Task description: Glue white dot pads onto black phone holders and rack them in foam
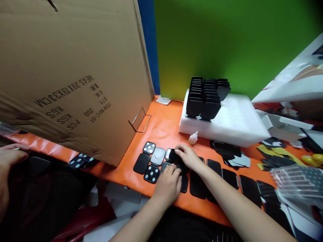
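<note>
My right hand (188, 156) pinches a small black square pad (173, 156), held tilted over a square piece with a pale face (167, 154). Just below it, my left hand (168, 184) has its fingers curled down over the dark pads; what lies under the fingertips is hidden. To the left of both hands lie a grey-white square with a round disc (158, 156), a plain black pad (141, 163) and two black squares with pale dots, one nearer (151, 173) and one farther (149, 148).
Black pads (229, 178) run along the orange table (161, 117) to the right. A white foam block (242, 117) carries rows of upright black plates (203, 101). Before it stands a small white bottle (193, 138). A large carton (75, 67) stands left, beside another person's hand (10, 158).
</note>
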`<state>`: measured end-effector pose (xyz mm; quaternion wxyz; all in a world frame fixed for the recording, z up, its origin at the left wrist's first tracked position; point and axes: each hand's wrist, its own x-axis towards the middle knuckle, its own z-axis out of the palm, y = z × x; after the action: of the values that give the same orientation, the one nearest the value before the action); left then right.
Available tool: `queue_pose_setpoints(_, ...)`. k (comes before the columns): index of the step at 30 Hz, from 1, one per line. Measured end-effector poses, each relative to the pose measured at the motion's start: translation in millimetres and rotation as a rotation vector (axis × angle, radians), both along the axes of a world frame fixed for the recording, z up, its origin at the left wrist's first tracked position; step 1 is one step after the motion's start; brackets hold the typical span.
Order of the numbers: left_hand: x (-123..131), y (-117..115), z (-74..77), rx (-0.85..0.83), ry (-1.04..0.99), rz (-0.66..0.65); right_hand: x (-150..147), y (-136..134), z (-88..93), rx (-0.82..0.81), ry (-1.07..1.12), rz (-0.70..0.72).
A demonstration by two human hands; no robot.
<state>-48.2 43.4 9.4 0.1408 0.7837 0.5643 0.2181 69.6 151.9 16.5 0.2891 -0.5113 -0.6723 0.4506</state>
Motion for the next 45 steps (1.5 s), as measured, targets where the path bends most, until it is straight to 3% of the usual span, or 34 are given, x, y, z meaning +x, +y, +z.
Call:
queue_pose_setpoints(5, 1, 1, -1.2, -0.013, 0.048, 0.002, -13, 3, -9.4, 0.029, -0.12, 0.01)
queue_pose_setpoints(16, 1, 1, -2.6, -0.021, 0.065, -0.001, -17, 1, -3.5, 0.103, -0.248, -0.013)
queue_pose_setpoints(45, 2, 2, -2.3, 0.025, 0.06, 0.019, -21, -7, -4.9, 0.16, -0.266, -0.064)
